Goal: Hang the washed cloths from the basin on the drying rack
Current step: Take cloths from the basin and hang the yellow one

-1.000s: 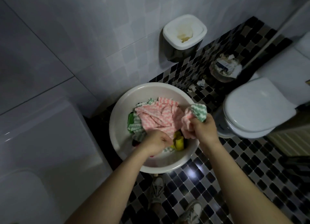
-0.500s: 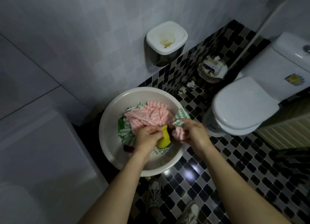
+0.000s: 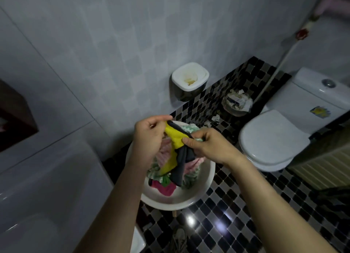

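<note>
Two hands, one yellow-grey cloth, one basin, one toilet

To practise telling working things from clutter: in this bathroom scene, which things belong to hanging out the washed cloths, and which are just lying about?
Belongs to the job: left hand and right hand, both pinching the yellow and grey cloth; basin; remaining cloths in it.
Just lying about: toilet; waste bin; wall container.

Holds both bare forearms up from the bottom edge, converging at the centre of the frame. Pinches a yellow-and-grey cloth with the left hand, fingertips curled to the thumb. Grips the same cloth just right of it with the right hand, thumb on top.
</note>
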Demonstrator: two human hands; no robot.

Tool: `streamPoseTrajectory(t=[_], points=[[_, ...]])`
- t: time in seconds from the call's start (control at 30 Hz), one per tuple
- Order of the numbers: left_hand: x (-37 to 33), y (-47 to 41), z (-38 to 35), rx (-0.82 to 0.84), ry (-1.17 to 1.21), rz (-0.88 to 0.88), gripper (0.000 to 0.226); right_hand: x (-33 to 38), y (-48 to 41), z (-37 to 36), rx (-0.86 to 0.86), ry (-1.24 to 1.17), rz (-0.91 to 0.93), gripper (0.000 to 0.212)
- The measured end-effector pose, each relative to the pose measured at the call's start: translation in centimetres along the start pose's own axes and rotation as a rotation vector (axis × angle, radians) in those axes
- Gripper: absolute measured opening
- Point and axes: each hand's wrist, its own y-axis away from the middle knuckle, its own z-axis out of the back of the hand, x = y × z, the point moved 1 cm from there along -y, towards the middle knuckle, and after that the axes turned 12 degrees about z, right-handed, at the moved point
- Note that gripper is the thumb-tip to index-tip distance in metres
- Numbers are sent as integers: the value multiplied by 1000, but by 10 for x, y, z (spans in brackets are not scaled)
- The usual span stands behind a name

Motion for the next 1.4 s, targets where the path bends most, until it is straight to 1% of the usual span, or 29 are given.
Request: streamPoseTrajectory(t=[0.03,0.1,0.17,0.2,0.27,0.3,0.33,0.37,0.43,0.5,0.53,0.6,0.63,0.67,0.73,0.77,0.8,0.83,0.93,1.03,1.1,1.17,1.23,1.27,1.33,1.37,1.4], points=[[-4,2,2,-47,-119,-61,33,9,0,6,23,61,10,47],[-15,9,3,-90,-386,-160,37,22,-1,13,43,144,31,50],[-27,13,4,-58,-580,-230,31,34,1,20,67,124,-12,47],[-31,11,5,-5,-608,-237,27,38,1,24,87,77,-31,45],[-41,9,9,199,-542,-228,11,46,4,31,96,1,-57,42],[-45,9,10,316,-488,-236,13,49,7,35,82,-30,-64,40],[-47,10,9,419,-433,-243,19,51,10,39,52,-84,-68,37],[-48,10,8,500,-371,-236,22,52,13,42,18,-151,-80,33],[-52,15,-1,587,-268,-251,19,52,21,47,-42,-304,-108,31],[-57,18,-17,570,-247,-291,10,50,29,47,-110,-411,-116,31],[-60,19,-24,533,-254,-310,14,49,33,46,-165,-442,-121,31],[-64,21,-40,457,-291,-377,32,43,43,43,-341,-500,-149,32],[-67,23,-49,445,-309,-420,36,39,50,44,-426,-552,-167,39],[-70,28,-56,448,-326,-456,35,35,57,45,-465,-607,-167,47],[-76,41,-77,503,-373,-498,27,34,77,51,-432,-701,-94,69],[-78,45,-81,517,-397,-512,24,36,83,51,-364,-717,-56,75],[-81,52,-91,542,-413,-525,21,40,92,53,-307,-718,-16,73],[-82,58,-99,581,-398,-533,19,45,99,56,-263,-686,5,65],[-81,79,-122,704,-327,-500,13,59,121,67,-292,-514,34,37],[-78,104,-144,813,-334,-452,9,71,155,82,-380,-432,34,28],[-76,118,-157,858,-360,-427,14,75,180,91,-450,-360,-3,25],[-75,132,-169,886,-429,-402,18,80,209,99,-502,-229,-75,18],[-76,141,-175,912,-563,-410,15,84,230,106,-514,20,-188,12],[-74,154,-184,935,-669,-434,16,86,256,111,-522,229,-272,15],[-75,162,-187,970,-869,-489,18,94,277,116,-488,684,-447,19],[-72,171,-191,1005,-935,-511,15,100,291,115,-490,854,-514,22],[-66,187,-200,1027,-975,-534,10,104,316,114,-501,933,-583,28]])
